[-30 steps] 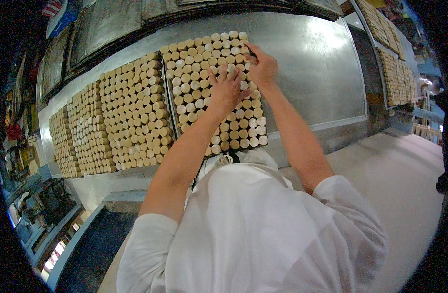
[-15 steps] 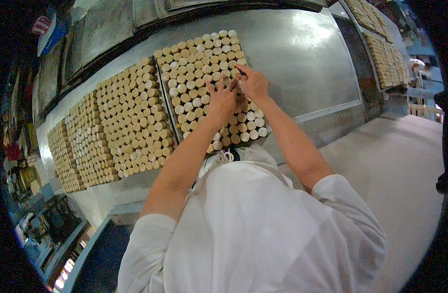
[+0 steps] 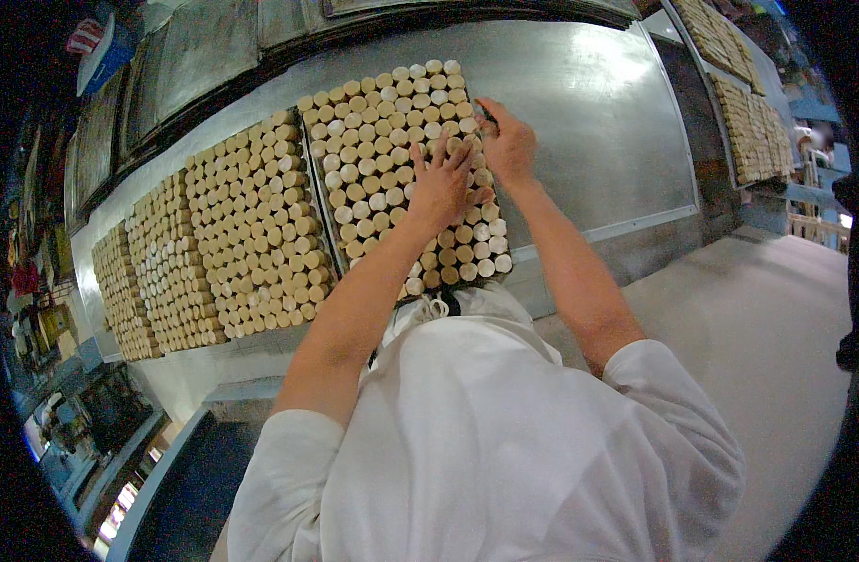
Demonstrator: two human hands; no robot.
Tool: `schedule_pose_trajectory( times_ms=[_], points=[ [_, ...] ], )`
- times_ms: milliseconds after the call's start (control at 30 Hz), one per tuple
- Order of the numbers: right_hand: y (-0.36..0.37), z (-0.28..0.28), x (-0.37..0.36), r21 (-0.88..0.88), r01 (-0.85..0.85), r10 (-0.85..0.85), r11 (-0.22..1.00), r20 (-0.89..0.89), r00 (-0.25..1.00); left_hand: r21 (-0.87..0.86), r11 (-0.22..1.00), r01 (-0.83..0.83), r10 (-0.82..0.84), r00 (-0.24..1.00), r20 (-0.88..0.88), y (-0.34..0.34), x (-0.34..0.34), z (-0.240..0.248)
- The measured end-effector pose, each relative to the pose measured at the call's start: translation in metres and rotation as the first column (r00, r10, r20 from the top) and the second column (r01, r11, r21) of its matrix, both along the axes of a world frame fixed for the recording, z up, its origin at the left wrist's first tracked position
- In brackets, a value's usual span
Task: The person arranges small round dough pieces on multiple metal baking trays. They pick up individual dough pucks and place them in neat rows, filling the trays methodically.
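Rows of round, pale dough pieces point(image 3: 368, 145), some whiter on top, lie packed on the tray in front of me. My left hand point(image 3: 440, 189) rests over the right part of these rows, its fingers spread and reaching across the tops. Just beyond the tray's right edge is my right hand point(image 3: 511, 150), curled with thumb and forefinger around a small dark object point(image 3: 488, 118). Most of that object is hidden by the fingers, so its kind cannot be made out.
More packed batches of round dough pieces point(image 3: 251, 225) extend to the left. Bare metal tabletop point(image 3: 579, 122) lies right of my right hand. Dark trays point(image 3: 205, 56) line the far side. Further loaded trays point(image 3: 752, 126) stand at the far right.
My right hand has moved right, off the dough pieces to beside the tray's edge. My left hand has shifted slightly right, its fingers still spread.
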State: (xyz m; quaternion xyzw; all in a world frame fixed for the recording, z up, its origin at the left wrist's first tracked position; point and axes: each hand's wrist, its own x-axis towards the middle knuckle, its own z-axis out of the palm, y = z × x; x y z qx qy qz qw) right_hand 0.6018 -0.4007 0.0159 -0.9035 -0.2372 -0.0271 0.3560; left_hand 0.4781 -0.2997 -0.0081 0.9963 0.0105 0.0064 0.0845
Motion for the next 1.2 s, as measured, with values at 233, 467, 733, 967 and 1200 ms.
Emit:
schedule_pose_trajectory(
  times_ms=[233, 467, 733, 967, 1200],
  points=[
    [0.010, 0.000, 0.030, 0.006, -0.075, 0.075, 0.997, -0.019, 0.997, -0.101, 0.993, -0.062, 0.051, 0.992, -0.113, -0.004, 0.017, -0.009],
    [0.045, 0.026, 0.052, -0.393, -0.212, 0.206, 0.895, -0.058, 0.977, -0.156, 0.971, -0.179, 0.152, 0.973, -0.171, -0.001, 0.033, -0.002],
    [0.158, 0.069, -0.018, 0.294, -0.416, 0.444, 0.860, -0.032, 0.895, -0.265, 0.650, -0.712, 0.760, 0.614, 0.213, 0.107, -0.048, -0.004],
    [0.236, 0.042, -0.078, -0.024, -0.436, 0.432, 0.900, -0.101, 0.896, -0.410, 0.692, -0.593, 0.638, 0.769, -0.036, 0.193, -0.092, -0.024],
    [0.255, 0.011, -0.083, 0.029, -0.287, 0.288, 0.957, -0.180, 0.941, -0.179, 0.931, -0.319, 0.321, 0.947, -0.021, 0.225, -0.103, -0.021]
  ],
)
